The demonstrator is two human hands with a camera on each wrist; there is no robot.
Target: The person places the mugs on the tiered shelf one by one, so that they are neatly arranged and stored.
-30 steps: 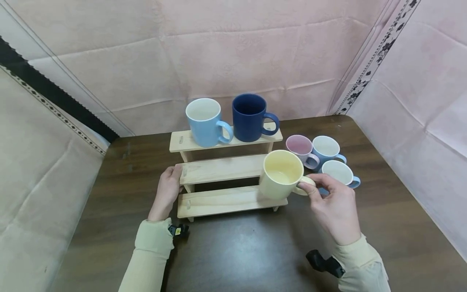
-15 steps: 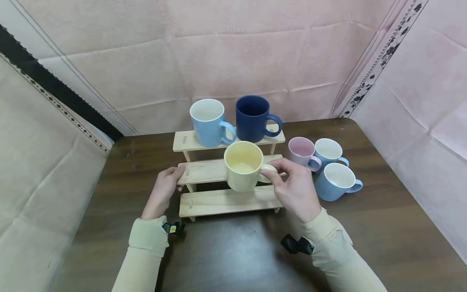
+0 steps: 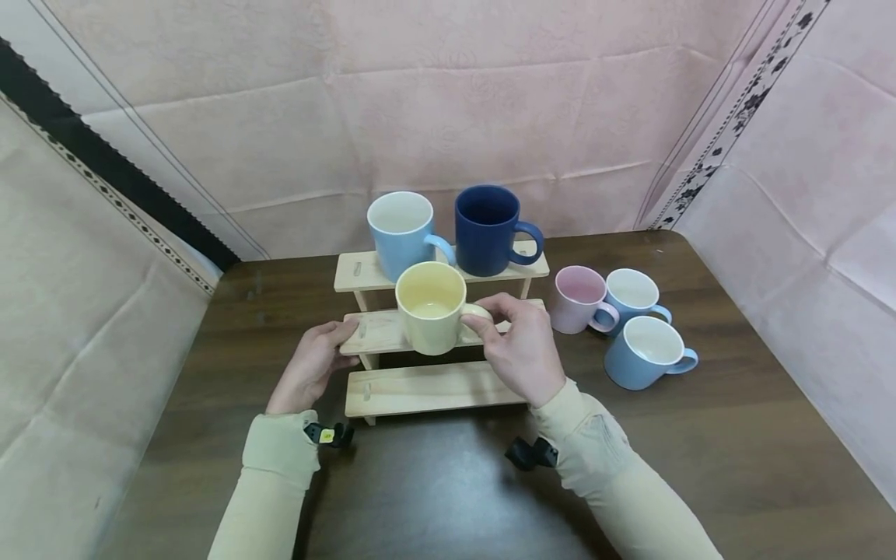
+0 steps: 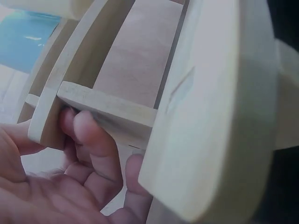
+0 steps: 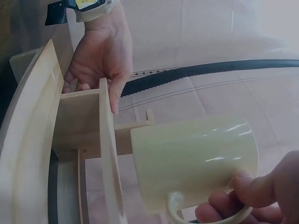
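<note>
My right hand (image 3: 521, 346) pinches the handle of a pale yellow mug (image 3: 430, 311), which is upright over the left half of the middle board of a three-step wooden rack (image 3: 427, 389). In the right wrist view a narrow gap shows between the base of the yellow mug (image 5: 196, 161) and the board. My left hand (image 3: 311, 365) grips the left end of that middle board, thumb on top and fingers curled beneath, as the left hand (image 4: 70, 172) shows in the left wrist view. On the top board stand a light blue mug (image 3: 399, 241) and a navy mug (image 3: 484, 233), handles pointing right.
Right of the rack, a pink-lilac mug (image 3: 570, 307) and two light blue mugs, one behind (image 3: 626, 299) and one in front (image 3: 633, 362), stand close together on the dark wooden table (image 3: 434, 498). Pale cloth (image 3: 490, 117) hangs behind and along both sides.
My right hand has carried the yellow mug leftward and slightly back, from the rack's right end to over the middle board's left half. The left hand keeps its grip on the rack.
</note>
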